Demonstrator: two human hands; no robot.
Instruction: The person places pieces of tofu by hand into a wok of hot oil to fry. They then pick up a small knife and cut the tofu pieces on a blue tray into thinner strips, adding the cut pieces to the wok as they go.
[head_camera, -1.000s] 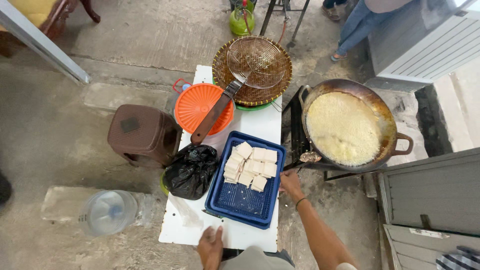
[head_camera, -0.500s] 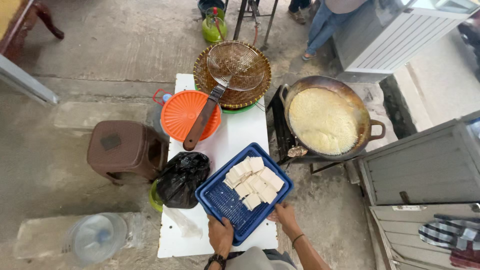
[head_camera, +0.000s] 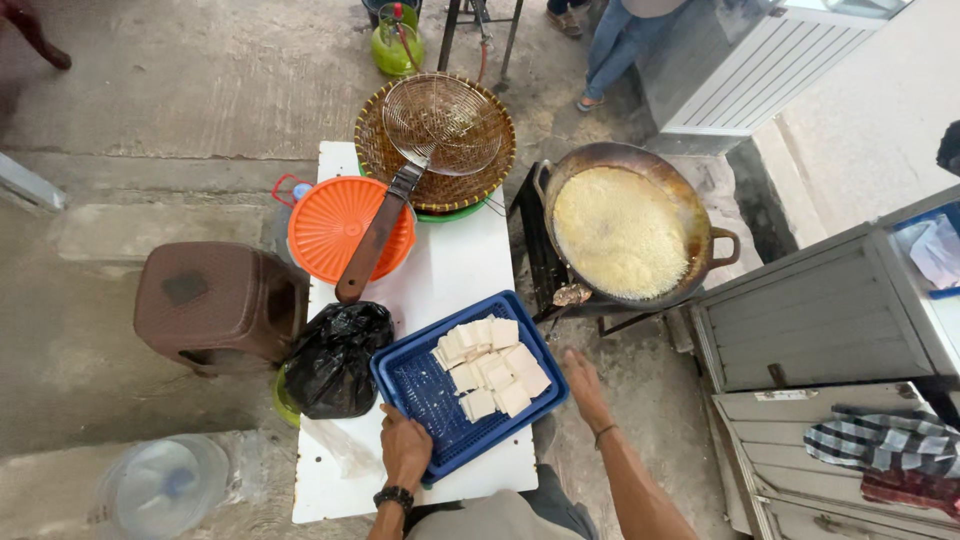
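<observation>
A blue slotted tray (head_camera: 425, 395) lies askew on the near end of a white table (head_camera: 460, 280). Several flat white squares, like cut tofu (head_camera: 490, 365), are piled in its far half. My left hand (head_camera: 405, 447), with a dark wristband, grips the tray's near left edge. My right hand (head_camera: 583, 387) hovers flat just off the tray's right corner, fingers apart and holding nothing. Beyond it, a dark wok (head_camera: 620, 230) of foaming yellow oil stands on a burner right of the table.
A wire skimmer (head_camera: 440, 120) rests in a woven basket (head_camera: 470, 180), its brown handle across an orange lid (head_camera: 330, 225). Left: black bag (head_camera: 335, 360), brown stool (head_camera: 215, 300), water jug (head_camera: 160, 485). Grey cabinets (head_camera: 830, 320) are right. Behind: green gas cylinder (head_camera: 395, 45), a person's legs (head_camera: 610, 40).
The tray has been turned and pulled towards the table's near edge. My left hand took hold of its near edge. My right hand came off the tray and moved right.
</observation>
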